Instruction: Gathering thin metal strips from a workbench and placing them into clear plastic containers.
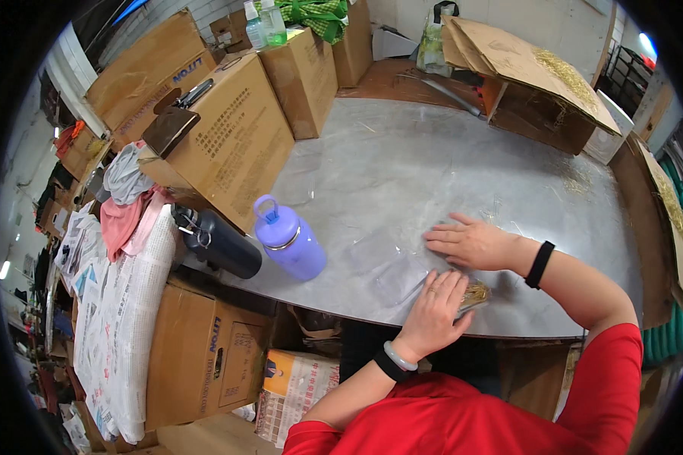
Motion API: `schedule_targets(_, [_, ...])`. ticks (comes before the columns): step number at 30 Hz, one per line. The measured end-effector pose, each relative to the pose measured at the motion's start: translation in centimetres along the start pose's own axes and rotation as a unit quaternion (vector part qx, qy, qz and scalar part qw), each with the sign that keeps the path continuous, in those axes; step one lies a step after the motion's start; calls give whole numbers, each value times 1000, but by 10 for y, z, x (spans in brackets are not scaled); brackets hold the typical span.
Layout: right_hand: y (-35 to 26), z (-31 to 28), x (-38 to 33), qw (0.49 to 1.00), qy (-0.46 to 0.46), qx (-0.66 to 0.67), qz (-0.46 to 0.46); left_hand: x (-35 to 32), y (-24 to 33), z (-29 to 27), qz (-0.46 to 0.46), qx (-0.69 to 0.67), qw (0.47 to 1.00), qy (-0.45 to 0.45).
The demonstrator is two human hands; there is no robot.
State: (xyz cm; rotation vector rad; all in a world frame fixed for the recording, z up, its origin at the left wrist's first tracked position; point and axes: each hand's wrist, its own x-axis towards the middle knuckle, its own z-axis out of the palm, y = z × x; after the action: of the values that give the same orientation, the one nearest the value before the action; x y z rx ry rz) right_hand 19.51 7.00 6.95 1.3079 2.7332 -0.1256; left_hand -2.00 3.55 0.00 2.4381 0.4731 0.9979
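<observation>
My left hand [437,311] is curled over a small clear pack of golden straw-like strands [474,293] near the table's front edge. Its thumb lies along the near side, and the palm hides part of the pack. Just beyond, my right hand [470,241] rests flat with its fingers stretched to the left, holding nothing that I can see. To the left of both hands lie clear plastic pieces, one nearer [397,279] and one farther [373,252]; whether they are bags or boxes is hard to tell.
A purple bottle [292,246] and a dark bottle [224,246] stand at the grey table's [402,159] left edge. Cardboard boxes [231,144] line the far left. At the far right, an open carton [542,114] carries loose straw-like strands [565,72] on top.
</observation>
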Motion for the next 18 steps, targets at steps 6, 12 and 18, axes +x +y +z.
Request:
schedule_targets(6, [-14, 16, -101, 980, 11, -57, 190, 0, 0, -8, 18, 0, 999, -34])
schedule_targets(12, [-51, 44, -136, 944, 70, 55, 318, 4, 0, -8, 26, 21, 998, -59])
schedule_targets(18, [-72, 51, -155, 946, 111, 165, 255, 16, -2, -12, -7, 110, 993, -50])
